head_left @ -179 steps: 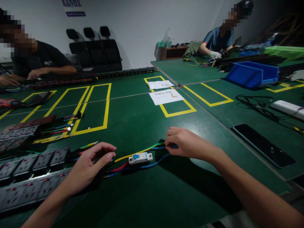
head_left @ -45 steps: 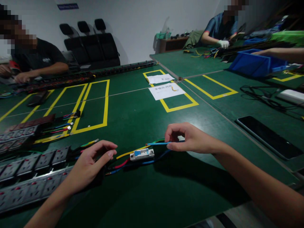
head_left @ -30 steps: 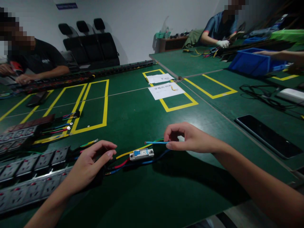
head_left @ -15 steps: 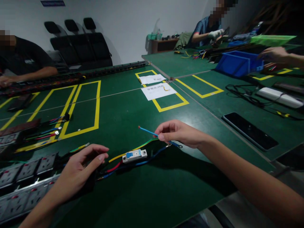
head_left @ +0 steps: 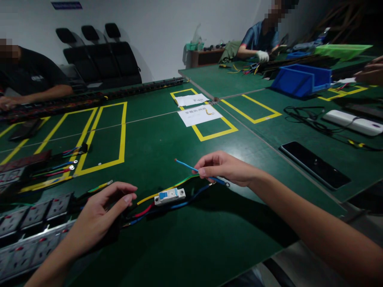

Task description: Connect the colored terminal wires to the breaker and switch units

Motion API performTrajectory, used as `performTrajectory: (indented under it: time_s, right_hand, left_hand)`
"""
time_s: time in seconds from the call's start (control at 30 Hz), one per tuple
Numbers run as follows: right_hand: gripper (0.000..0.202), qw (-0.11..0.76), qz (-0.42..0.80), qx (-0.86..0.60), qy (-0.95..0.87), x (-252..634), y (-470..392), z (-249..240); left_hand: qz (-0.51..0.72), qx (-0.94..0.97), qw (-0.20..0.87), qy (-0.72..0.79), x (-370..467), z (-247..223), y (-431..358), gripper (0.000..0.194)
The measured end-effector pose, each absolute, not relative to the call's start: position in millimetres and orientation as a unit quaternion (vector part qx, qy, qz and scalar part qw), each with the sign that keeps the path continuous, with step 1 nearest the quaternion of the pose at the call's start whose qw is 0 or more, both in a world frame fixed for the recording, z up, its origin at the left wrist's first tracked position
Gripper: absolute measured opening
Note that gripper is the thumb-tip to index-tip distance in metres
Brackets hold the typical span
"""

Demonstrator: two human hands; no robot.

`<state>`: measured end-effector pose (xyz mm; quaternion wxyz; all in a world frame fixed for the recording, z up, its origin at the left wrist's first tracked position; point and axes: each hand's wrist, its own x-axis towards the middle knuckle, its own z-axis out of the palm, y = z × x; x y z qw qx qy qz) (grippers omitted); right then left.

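Observation:
My right hand (head_left: 223,169) pinches a short blue wire (head_left: 186,164) between thumb and fingers. One end of this wire is bare copper, the other carries a ring terminal (head_left: 228,184). Below and left of that hand lies a white circuit breaker (head_left: 169,196) with a blue switch. A yellow-green wire (head_left: 187,180), a red wire (head_left: 145,210) and a dark blue wire (head_left: 194,196) run beside or from it. My left hand (head_left: 104,211) hovers near the power strips (head_left: 36,215), thumb and fingers apart, with nothing visible in it. Its palm side is partly hidden.
A phone (head_left: 314,164) lies at the right, near a white device (head_left: 353,122) with black cables. Paper sheets (head_left: 194,116) rest on yellow tape outlines. Farther off stands a blue bin (head_left: 291,81). Co-workers sit across the table, one wearing a white glove (head_left: 262,56).
My hands and the blue wire stay nearly still. Across the table the gloved co-worker's hand has lowered, and another person's hand at the right has drawn back from the blue bin.

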<state>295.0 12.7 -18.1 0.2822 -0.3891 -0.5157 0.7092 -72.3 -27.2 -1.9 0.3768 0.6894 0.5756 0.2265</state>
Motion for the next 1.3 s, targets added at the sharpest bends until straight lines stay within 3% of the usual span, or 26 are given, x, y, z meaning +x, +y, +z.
performTrajectory:
  time_s: [0.37, 0.73, 1.07, 1.3]
  right_hand:
    - [0.019, 0.265, 0.691, -0.386, -0.550, 297.6, 14.7, -13.0]
    - [0.028, 0.149, 0.482, -0.372, -0.779, 332.1, 22.6, 9.3]
    - [0.019, 0.099, 0.383, -0.345, -0.851, 319.1, 15.3, 8.2]
    - [0.019, 0.093, 0.364, -0.346, -0.860, 315.2, 14.0, 5.9]
  left_hand:
    - [0.220, 0.706, 0.350, 0.575, -71.0, -2.0, -27.6, 0.042]
    - [0.181, 0.878, 0.057, 0.439, -50.7, -3.9, -48.7, 0.028]
    - [0.182, 0.892, 0.041, 0.412, -38.0, -20.1, -47.3, 0.050]
    - [0.182, 0.889, 0.072, 0.415, -38.4, -25.4, -44.2, 0.037]
